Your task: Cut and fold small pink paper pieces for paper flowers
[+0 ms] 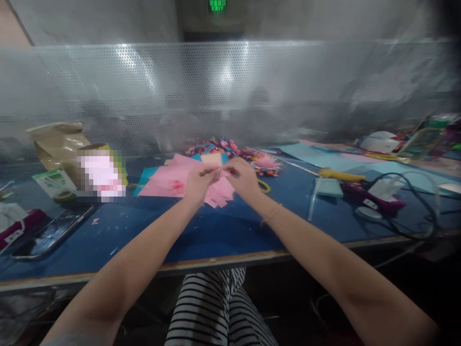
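Both hands meet above a loose stack of pink paper (162, 178) on the blue table. My left hand (200, 181) is closed, its thumb and fingers pinching a small piece of pink paper (218, 175). From the other side my right hand (240, 174) pinches at the same small piece; its fingertips nearly touch those of the left. Cut pink strips (219, 196) lie just below the hands. Blue paper (144, 180) sticks out from under the stack. Behind the hands is a heap of colourful paper pieces (230, 146). Yellow scissor handles (264, 186) show beside my right wrist.
A phone (54, 233), a brown paper bag (57, 144) and a green-white packet (55, 185) are at the left. To the right lie light blue sheets (317, 158), a yellow-handled tool (342, 175), a purple box (382, 202) and a black cable (425, 211). A perforated metal screen (162, 86) stands behind.
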Motion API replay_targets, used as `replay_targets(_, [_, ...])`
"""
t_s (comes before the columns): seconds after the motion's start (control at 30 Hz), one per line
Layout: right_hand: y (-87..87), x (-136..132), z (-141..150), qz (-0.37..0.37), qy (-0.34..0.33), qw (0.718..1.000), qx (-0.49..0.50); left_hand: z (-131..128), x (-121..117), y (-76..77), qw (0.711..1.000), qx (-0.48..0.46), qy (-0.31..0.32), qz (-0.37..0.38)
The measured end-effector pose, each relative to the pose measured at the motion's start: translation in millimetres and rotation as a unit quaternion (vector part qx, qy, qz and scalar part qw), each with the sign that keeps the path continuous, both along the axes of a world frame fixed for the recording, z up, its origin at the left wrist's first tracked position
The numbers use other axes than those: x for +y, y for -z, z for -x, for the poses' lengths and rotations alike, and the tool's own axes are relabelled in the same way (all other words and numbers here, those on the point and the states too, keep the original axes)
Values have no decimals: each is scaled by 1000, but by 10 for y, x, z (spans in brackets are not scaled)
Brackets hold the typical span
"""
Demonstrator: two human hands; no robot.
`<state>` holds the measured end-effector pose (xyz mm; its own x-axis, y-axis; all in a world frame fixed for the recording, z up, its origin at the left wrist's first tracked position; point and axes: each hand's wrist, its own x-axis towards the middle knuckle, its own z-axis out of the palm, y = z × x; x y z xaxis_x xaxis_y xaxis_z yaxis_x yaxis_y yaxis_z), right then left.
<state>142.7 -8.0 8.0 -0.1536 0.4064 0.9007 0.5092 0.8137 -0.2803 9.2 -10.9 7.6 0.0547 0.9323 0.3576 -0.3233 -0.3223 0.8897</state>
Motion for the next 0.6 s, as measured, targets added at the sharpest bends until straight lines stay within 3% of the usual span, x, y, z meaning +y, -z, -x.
replay_targets(0.23, [17,9,33,68,0,996,50,-19,-1,4,1000,-16,4,9])
replay_targets(0.43, [58,54,82,102,-2,994,42,15,40,15,999,-24,-9,26])
replay_targets(0.6, [73,105,74,175,0,984,31,52,83,22,999,0,-26,24])
